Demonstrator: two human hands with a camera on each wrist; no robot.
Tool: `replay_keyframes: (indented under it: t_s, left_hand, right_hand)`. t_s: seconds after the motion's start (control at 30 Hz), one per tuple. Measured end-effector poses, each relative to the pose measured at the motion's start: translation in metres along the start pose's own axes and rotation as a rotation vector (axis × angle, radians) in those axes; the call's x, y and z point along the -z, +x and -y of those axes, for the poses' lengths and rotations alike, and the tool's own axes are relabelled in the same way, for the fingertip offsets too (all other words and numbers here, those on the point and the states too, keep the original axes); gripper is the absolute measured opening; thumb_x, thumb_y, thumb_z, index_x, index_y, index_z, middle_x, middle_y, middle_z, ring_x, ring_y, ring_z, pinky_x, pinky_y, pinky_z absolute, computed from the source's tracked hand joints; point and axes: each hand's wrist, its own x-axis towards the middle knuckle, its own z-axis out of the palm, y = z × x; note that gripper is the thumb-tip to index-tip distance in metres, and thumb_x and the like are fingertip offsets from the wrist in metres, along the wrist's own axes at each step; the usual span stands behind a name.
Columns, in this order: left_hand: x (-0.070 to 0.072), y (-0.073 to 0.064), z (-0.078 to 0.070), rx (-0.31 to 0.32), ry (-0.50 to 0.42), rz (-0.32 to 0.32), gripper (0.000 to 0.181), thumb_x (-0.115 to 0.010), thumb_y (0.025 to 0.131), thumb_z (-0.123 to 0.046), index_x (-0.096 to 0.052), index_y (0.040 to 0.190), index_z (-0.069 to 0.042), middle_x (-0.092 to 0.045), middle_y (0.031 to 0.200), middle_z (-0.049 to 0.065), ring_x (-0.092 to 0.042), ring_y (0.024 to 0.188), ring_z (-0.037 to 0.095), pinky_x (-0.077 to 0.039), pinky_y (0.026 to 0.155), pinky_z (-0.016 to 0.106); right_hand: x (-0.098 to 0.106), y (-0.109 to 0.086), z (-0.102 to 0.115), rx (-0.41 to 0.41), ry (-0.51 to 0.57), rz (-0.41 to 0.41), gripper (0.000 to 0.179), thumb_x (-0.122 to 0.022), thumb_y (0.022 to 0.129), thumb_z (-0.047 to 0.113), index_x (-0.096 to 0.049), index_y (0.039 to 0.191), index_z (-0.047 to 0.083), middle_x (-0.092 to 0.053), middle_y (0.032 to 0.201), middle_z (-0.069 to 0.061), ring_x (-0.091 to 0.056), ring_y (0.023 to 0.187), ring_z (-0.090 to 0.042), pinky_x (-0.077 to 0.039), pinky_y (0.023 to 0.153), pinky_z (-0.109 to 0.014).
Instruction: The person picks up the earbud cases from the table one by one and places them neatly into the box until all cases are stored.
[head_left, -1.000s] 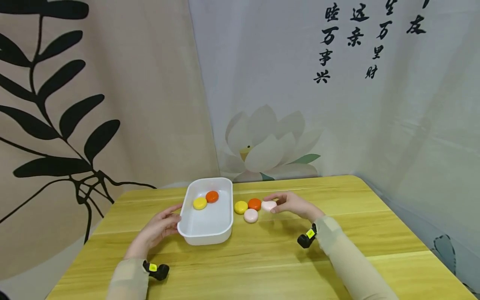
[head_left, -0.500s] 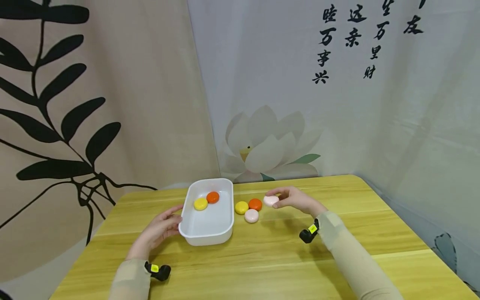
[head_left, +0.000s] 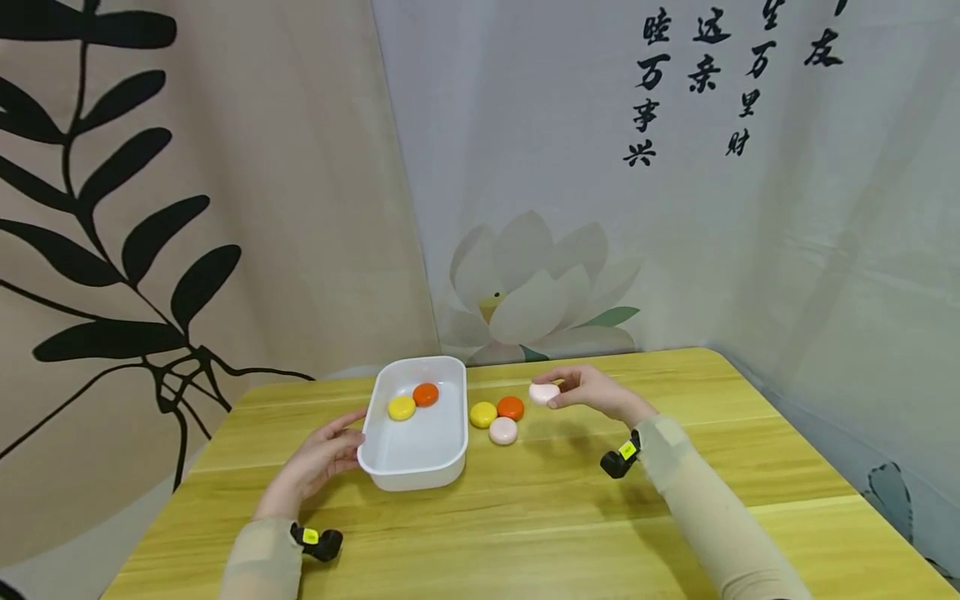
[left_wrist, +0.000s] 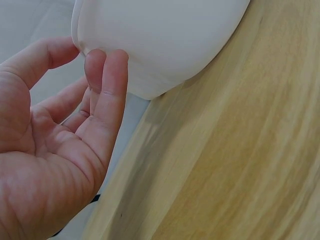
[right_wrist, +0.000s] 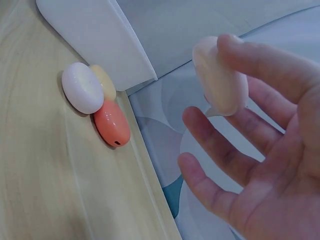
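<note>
In the head view, my left hand (head_left: pixel 321 454) is at the left side of a white rectangular tub (head_left: pixel 420 481). Its fingertips and thumb touch the outer wall, near the rim. Inside lie a yellow disc (head_left: pixel 401 407) and an orange disc (head_left: pixel 426 394), smooth and rounded. My right hand (head_left: pixel 596 393) pinches a pale pink rounded disc (right_wrist: pixel 220 77) above the table, between thumb and fingers; the other fingers spread apart. Below and left of it, a yellow disc (head_left: pixel 483 415), an orange disc (right_wrist: pixel 112 124) with a small dark slot, and a pale pink disc (head_left: pixel 503 431) lie close together.
The wooden table (head_left: pixel 510 542) has a far edge close behind the tub. Beyond hangs a printed cloth backdrop (head_left: pixel 315 208) with leaves, a lotus and written characters. Each wrist wears a small black camera (head_left: pixel 621 458).
My right hand has raised the pale pink disc off the table, up and slightly to the right of the group. The left hand and the tub look the same.
</note>
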Motion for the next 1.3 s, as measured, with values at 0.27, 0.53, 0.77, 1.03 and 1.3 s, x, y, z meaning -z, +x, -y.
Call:
replay_keyframes:
  t_s: [0.27, 0.53, 0.77, 1.03, 1.3]
  left_hand:
    - [0.0, 0.001, -0.001, 0.001, -0.002, -0.002, 0.067, -0.057, 0.097, -0.01, -0.021, 0.152, 0.0, -0.06, 0.108, 0.018, -0.064, 0.083, 0.02, -0.055, 0.081, 0.036]
    - [0.002, 0.002, -0.003, -0.007, -0.012, -0.012, 0.067, -0.056, 0.097, -0.008, -0.021, 0.152, 0.001, -0.06, 0.108, 0.018, -0.064, 0.082, 0.02, -0.056, 0.081, 0.035]
    - [0.001, 0.001, -0.002, 0.002, -0.011, -0.017, 0.067, -0.057, 0.096, -0.009, -0.021, 0.152, 0.001, -0.06, 0.11, 0.018, -0.064, 0.083, 0.019, -0.055, 0.081, 0.035]
    - [0.001, 0.002, -0.001, -0.001, -0.015, -0.01, 0.066, -0.057, 0.097, -0.009, -0.022, 0.152, 0.001, -0.061, 0.108, 0.016, -0.064, 0.083, 0.019, -0.056, 0.08, 0.034]
    - [-0.001, 0.0, 0.001, 0.007, -0.008, -0.016, 0.065, -0.056, 0.097, -0.009, -0.022, 0.152, 0.0, -0.061, 0.108, 0.017, -0.064, 0.083, 0.019, -0.055, 0.08, 0.034]
  right_hand:
    - [0.005, -0.001, 0.009, -0.024, 0.019, -0.027, 0.05, -0.073, 0.087, 0.013, -0.057, 0.132, 0.0, -0.067, 0.109, -0.009, -0.061, 0.096, -0.021, -0.043, 0.096, -0.056]
    - [0.011, 0.003, 0.015, 0.006, -0.012, -0.031, 0.049, -0.073, 0.086, 0.012, -0.058, 0.131, 0.001, -0.067, 0.11, -0.009, -0.061, 0.096, -0.022, -0.048, 0.093, -0.049]
    - [0.013, 0.001, 0.022, -0.001, -0.03, -0.039, 0.048, -0.073, 0.087, 0.013, -0.059, 0.131, 0.005, -0.067, 0.111, -0.009, -0.061, 0.097, -0.024, -0.05, 0.089, -0.038]
    - [0.015, 0.0, 0.024, -0.003, -0.006, -0.044, 0.046, -0.072, 0.087, 0.012, -0.059, 0.131, 0.005, -0.066, 0.111, -0.01, -0.061, 0.097, -0.023, -0.049, 0.089, -0.038]
    - [0.015, -0.003, 0.03, 0.0, -0.002, -0.052, 0.049, -0.074, 0.086, 0.013, -0.059, 0.132, 0.005, -0.067, 0.113, -0.011, -0.061, 0.102, -0.031, -0.048, 0.093, -0.043]
